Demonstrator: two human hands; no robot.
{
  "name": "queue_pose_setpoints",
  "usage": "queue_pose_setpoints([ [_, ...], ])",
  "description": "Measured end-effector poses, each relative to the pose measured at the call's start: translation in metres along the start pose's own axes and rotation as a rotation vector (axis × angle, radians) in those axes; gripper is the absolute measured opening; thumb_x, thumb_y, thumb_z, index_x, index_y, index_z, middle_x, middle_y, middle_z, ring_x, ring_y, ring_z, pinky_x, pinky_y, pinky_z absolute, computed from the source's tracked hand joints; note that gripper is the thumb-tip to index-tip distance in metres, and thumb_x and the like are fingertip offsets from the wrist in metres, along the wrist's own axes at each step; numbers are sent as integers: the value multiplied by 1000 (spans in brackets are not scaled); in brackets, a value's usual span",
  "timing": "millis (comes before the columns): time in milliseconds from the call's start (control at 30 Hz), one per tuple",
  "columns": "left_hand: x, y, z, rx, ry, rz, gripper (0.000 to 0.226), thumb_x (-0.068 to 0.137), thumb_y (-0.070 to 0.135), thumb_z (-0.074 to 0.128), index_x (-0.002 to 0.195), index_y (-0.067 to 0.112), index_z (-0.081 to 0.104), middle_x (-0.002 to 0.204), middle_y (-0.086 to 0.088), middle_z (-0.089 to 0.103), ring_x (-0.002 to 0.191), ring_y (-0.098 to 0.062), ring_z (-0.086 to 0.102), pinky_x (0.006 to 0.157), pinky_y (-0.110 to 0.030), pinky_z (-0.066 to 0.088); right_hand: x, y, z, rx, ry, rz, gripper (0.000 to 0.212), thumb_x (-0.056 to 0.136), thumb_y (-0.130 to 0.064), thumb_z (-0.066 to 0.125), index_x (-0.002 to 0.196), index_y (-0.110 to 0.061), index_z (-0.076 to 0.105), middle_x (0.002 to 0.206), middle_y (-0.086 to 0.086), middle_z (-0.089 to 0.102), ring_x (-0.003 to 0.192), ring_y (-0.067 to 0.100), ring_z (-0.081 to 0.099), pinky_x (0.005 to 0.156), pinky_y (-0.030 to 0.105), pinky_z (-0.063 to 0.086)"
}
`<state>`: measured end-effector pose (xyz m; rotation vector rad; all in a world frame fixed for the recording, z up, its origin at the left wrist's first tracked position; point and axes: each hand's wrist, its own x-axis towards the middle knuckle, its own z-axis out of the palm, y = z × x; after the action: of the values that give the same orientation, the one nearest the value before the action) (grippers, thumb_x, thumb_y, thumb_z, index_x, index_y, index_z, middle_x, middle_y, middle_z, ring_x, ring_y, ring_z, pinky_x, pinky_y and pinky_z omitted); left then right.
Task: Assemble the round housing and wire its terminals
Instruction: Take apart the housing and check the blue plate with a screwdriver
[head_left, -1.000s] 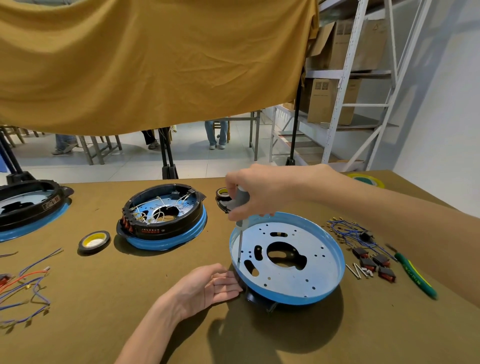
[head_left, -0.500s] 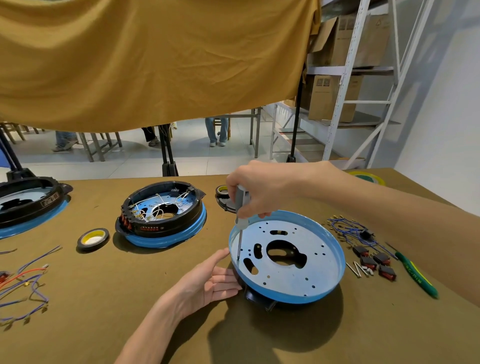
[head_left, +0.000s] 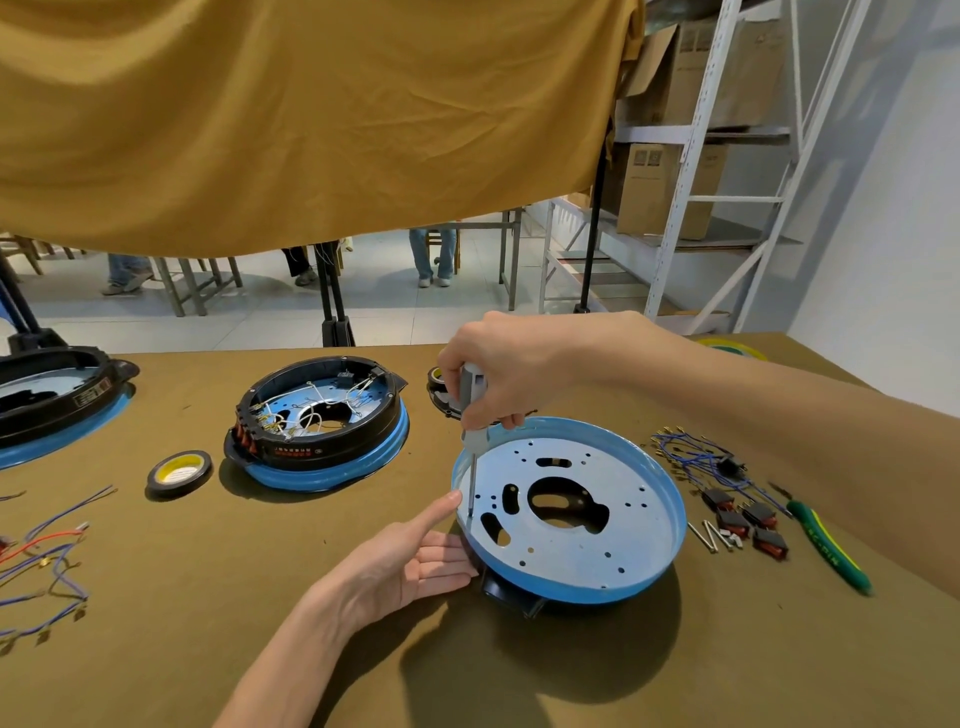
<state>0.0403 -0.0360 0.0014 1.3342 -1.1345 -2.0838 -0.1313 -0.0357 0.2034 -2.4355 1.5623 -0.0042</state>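
Housing: the round blue plate (head_left: 597, 499) sits toward the right of the surface (head_left: 208, 623), tilted, its near side propped on a black part (head_left: 506, 592) underneath.
Right hand: the right hand (head_left: 498, 374) has its fingers wrapped round the grey handle of a screwdriver (head_left: 471, 415), held upright, tip down at a small hole near the plate's left rim.
Left hand: the left hand (head_left: 410, 561) lies palm up against the plate's left edge, fingers straight and relaxed, the thumb touching the rim just beside the tool's tip; it clasps nothing.
Slip risk: I'd say the tip could skid off the screw, since the plate is slanted and only steadied from one side. The thumb is right in its path.
Rocking risk: downward push on the left rim may tip the plate on that black part, so the screw goes in crooked or misses its thread.
Screw: too small to make out whether one is seated in the hole.
Loose bits: spare screws (head_left: 711, 538), black connectors (head_left: 743, 519) and blue wires (head_left: 691, 457) lie close to the plate's right edge; a jolt could scatter them.
Neighbour: a finished wired housing (head_left: 317, 421) stands well apart, toward the far edge.
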Motion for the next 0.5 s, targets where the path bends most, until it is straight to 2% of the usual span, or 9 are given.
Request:
queue_pose_setpoints([
  [233, 5, -1, 0, 42, 4, 9, 89, 63, 60, 78, 120, -7, 64, 105, -22, 76, 96, -30, 77, 78, -34, 64, 2, 3, 0, 16, -4, 34, 18, 92, -30, 74, 90, -17, 62, 71, 1, 75, 57, 13, 73, 52, 20, 57],
  [333, 5, -1, 1, 52, 9, 4, 89, 64, 61, 77, 121, -6, 63, 105, -22, 76, 97, -30, 76, 79, -34, 64, 2, 3, 1, -14, -10, 78, 23, 93, -33, 73, 100, -14, 62, 70, 4, 76, 54, 14, 73, 49, 19, 56],
  [433, 4, -2, 1, 55, 12, 11, 89, 63, 62, 77, 120, -6, 63, 104, -21, 77, 97, -29, 76, 80, -35, 64, 0, 1, -8, -77, -98, 77, 34, 86, -29, 80, 110, -18, 58, 86, 5, 74, 59, 12, 72, 52, 23, 57],
  [500, 5, -2, 0, 56, 10, 11, 90, 62, 62, 77, 120, -6, 63, 104, -21, 77, 97, -29, 76, 80, -35, 64, 1, 0, -11, -140, -109, 21, 28, 84, -25, 78, 105, -23, 59, 93, 5, 72, 73, 19, 73, 62, 35, 60],
])
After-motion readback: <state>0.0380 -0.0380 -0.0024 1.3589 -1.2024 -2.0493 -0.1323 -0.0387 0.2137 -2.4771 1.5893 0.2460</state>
